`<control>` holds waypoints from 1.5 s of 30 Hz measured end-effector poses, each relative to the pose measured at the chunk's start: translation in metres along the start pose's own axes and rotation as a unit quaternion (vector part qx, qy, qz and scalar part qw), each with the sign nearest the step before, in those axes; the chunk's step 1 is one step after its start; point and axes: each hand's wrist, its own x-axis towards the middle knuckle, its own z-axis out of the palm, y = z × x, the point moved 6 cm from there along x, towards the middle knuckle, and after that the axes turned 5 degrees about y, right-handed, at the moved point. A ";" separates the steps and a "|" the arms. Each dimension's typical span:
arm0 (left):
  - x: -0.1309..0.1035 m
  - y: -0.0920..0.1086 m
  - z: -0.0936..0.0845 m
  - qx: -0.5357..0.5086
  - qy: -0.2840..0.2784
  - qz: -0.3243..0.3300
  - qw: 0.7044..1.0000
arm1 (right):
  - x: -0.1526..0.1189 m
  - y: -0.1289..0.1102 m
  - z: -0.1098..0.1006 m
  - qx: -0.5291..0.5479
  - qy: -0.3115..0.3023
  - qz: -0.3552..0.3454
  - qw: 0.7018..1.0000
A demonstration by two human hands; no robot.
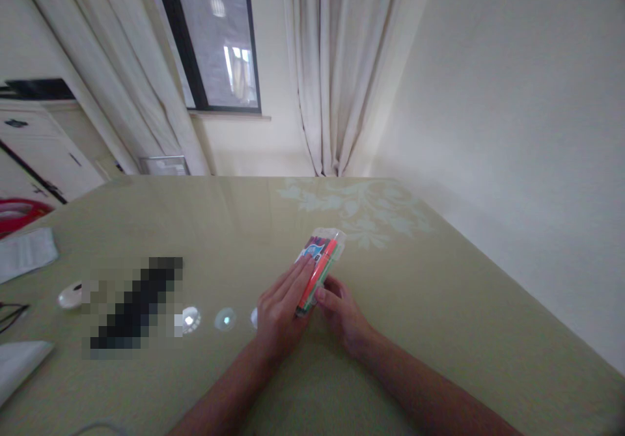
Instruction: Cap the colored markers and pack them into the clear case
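Observation:
A clear plastic pack of colored markers [322, 263] is tilted over the middle of the table [234, 228], its top end pointing away and a little right. Orange and green markers show along its right side, beside a blue and white label. My left hand [283, 306] holds the pack from the left, fingers laid across its front. At its lower right edge, my right hand [344, 309] grips the pack with curled fingers and the thumb against it. The lower end of the pack is partly hidden by my left hand.
On the left of the table lie a blurred-out dark object [139, 306], a white rounded object [71, 296], a pale folded item [27, 254] and a white object [19, 364]. A wall [512, 130] borders the right edge; curtains [336, 65] hang behind.

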 end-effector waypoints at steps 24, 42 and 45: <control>-0.007 -0.003 0.007 -0.015 -0.012 -0.023 1.000 | -0.003 0.015 0.001 0.052 -0.010 0.069 0.996; -0.002 -0.001 0.002 -0.029 0.002 -0.027 0.999 | -0.003 0.014 0.002 0.059 -0.008 0.063 0.996; -0.003 -0.001 0.003 -0.030 0.000 -0.021 0.999 | -0.002 0.013 0.001 0.049 -0.002 0.065 0.997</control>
